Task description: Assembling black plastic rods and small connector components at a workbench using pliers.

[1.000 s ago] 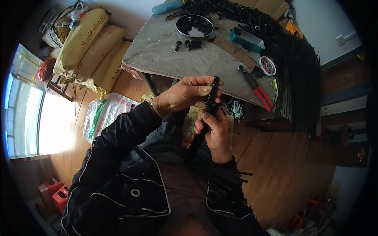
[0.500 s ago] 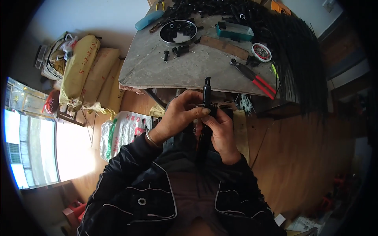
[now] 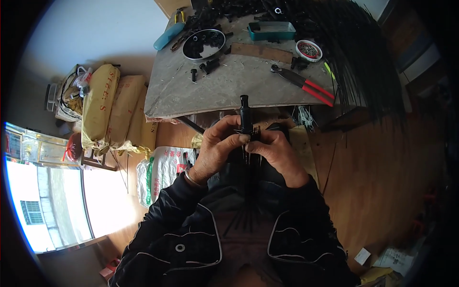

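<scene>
Both hands meet just below the near edge of the bench [image 3: 191,95]. The left hand [image 3: 215,148] has its fingers [image 3: 228,130] curled shut around a black plastic rod piece [image 3: 245,114], which stands upright and pokes up past the fingertips toward the bench edge. The right hand [image 3: 277,153] pinches closed on the same piece from the other side, thumb and forefinger meeting the left fingertips at its lower end. Thin black rods [image 3: 246,191] hang down from under the fingers over the lap.

Beyond the fingers, on the bench, lie red-handled pliers [image 3: 306,86] up and to the right, well apart from the hands. Further up sit a round black dish [image 3: 204,44] with dark parts, a teal tray [image 3: 271,30], a small white bowl [image 3: 309,49] and a blue-handled tool [image 3: 168,36]. A mass of long black strips [image 3: 363,57] fans over the bench's right end. Left of the fingers, on the floor, yellow sacks [image 3: 103,105] lean together, with a white printed bag [image 3: 165,167] nearer the left wrist.
</scene>
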`<state>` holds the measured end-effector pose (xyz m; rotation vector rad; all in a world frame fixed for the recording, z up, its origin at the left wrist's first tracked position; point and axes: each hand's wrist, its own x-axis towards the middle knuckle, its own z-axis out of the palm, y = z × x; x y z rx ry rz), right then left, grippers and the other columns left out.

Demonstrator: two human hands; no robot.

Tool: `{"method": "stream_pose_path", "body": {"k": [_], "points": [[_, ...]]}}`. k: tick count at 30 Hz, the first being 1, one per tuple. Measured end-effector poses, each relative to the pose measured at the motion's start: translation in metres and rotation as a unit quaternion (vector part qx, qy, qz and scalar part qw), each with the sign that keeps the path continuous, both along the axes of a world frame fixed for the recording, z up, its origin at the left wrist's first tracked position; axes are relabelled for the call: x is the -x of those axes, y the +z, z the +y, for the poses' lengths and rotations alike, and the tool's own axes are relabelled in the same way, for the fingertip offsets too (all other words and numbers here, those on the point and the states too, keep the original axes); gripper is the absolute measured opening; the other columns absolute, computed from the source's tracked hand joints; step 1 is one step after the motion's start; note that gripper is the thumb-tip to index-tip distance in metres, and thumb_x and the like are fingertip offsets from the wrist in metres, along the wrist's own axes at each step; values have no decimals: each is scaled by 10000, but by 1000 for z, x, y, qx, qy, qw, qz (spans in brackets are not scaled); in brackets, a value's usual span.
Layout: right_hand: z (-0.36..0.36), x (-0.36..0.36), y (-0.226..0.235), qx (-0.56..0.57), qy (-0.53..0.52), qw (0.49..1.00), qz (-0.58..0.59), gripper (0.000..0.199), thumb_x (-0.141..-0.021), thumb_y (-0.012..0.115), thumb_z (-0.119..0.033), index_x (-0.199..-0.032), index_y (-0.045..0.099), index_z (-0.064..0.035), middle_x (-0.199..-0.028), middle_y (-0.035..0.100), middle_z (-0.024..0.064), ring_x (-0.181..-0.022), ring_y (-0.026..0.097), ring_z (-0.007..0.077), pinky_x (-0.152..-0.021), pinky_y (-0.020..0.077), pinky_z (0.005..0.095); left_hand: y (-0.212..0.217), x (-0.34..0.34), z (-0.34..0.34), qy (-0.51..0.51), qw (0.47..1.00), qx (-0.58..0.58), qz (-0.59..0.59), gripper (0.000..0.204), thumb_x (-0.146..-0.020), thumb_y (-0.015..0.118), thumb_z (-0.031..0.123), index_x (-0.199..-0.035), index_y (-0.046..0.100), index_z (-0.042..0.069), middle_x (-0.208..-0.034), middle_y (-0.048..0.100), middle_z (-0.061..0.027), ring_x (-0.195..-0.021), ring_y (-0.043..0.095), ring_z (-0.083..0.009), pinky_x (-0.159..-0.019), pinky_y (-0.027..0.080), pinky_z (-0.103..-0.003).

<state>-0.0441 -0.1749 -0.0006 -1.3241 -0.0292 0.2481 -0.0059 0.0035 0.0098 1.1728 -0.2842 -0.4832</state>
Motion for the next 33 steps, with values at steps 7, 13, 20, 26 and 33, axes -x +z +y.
{"method": "stream_pose_path", "body": {"k": [7, 13, 20, 26, 33], "points": [[-15, -12, -35, -154, 130, 977, 72, 339, -723, 809, -222, -974, 690, -27, -870, 668, 14, -806, 605, 106, -772, 463, 258, 0, -11, 0, -114, 993, 14, -34, 310, -833, 696, 116, -1121, 612, 37, -1084, 564, -34, -993, 565, -144, -903, 444, -288], [8, -7, -28, -215, 83, 972, 38, 534, -701, 829, -293, -1105, 620, -14, -904, 654, 58, -826, 636, 172, -811, 503, 297, -4, -24, 4, -162, 985, 53, -25, 285, -861, 678, 98, -1127, 594, 39, -1076, 531, -44, -885, 568, -139, -738, 488, -272], [16, 6, -16, -244, -3, 969, 33, 363, -824, 726, -242, -1075, 587, -19, -862, 630, 82, -794, 628, 181, -687, 534, 326, 10, -50, 7, -204, 967, -39, -150, 333, -818, 714, 76, -1143, 640, 72, -1318, 468, -97, -1151, 508, -208, -945, 451, -341], [7, 5, -22, -262, -69, 961, 54, 238, -862, 672, -184, -1015, 591, -21, -828, 627, 74, -749, 617, 167, -690, 520, 319, 19, -9, 6, 29, 958, -128, -253, 663, -777, 788, 245, -1330, 490, 33, -1300, 474, -128, -1094, 544, -215, -941, 433, -336], [18, 0, -16, -198, -182, 963, 14, 170, -845, 694, -135, -971, 639, -36, -815, 621, 13, -686, 557, 99, -664, 446, 240, 55, 54, -17, -92, 993, -7, -69, 633, -822, 744, 155, -1340, 421, -11, -870, 631, -78, -769, 609, -151, -709, 488, -260]]}}
